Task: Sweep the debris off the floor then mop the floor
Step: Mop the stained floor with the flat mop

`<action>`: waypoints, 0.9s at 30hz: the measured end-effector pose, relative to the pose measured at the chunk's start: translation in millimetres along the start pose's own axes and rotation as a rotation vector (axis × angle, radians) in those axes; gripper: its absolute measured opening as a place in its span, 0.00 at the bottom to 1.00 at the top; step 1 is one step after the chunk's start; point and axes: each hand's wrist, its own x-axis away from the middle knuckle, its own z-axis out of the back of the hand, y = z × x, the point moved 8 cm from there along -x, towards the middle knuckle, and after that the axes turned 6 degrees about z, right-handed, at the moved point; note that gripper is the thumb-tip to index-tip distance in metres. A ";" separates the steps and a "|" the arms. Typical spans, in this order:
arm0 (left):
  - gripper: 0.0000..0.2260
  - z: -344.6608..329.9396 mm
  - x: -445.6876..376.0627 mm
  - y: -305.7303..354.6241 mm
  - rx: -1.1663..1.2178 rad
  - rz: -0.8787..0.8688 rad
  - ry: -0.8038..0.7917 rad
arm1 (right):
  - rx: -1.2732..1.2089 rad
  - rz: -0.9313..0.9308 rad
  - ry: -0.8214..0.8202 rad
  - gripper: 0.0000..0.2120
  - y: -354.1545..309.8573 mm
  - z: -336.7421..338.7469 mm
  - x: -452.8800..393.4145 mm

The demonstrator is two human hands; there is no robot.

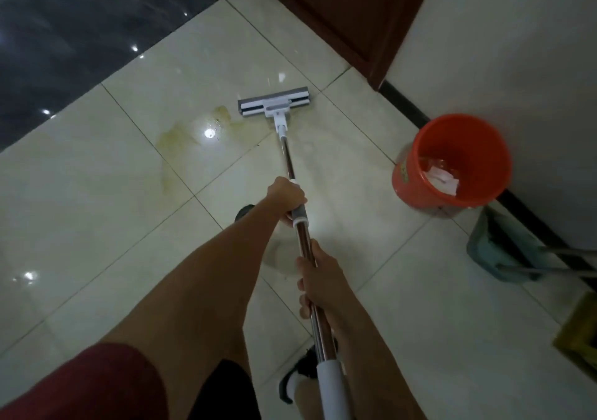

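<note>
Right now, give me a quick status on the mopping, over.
Left hand and right hand both grip the mop. Mop head flat on tile, just right of the yellowish spill. Orange bucket off to the right, clear of the stroke.

yellow object [578, 332] cut off, bucket contents [442, 177] unclear

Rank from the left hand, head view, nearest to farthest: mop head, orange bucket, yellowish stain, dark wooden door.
From the left hand, which grips the mop handle:
1. Yellowish stain, on the tiles ahead and to the left.
2. Mop head, straight ahead on the floor; near the stain's edge, so 1 and 2 are close to call.
3. Orange bucket, off to the right by the wall.
4. Dark wooden door, farthest, beyond the mop head.
</note>
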 end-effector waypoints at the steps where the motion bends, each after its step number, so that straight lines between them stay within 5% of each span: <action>1: 0.18 -11.9 10.1 -10.6 -0.013 0.013 0.013 | 0.006 0.002 -0.004 0.14 10.7 3.8 16.0; 12: 0.17 -76.2 92.6 -93.1 0.250 0.068 -0.151 | 0.076 0.002 -0.005 0.11 54.3 15.6 125.5; 16: 0.08 -69.8 86.9 -93.5 0.505 0.143 -0.115 | 0.302 0.056 0.097 0.13 40.0 14.2 118.8; 19: 0.15 -61.2 73.9 -84.3 0.487 0.139 -0.105 | 0.394 0.061 0.140 0.17 27.0 8.9 109.0; 27: 0.09 10.4 8.9 -50.6 0.623 0.137 -0.006 | 0.471 0.085 0.153 0.26 -45.0 -27.8 38.2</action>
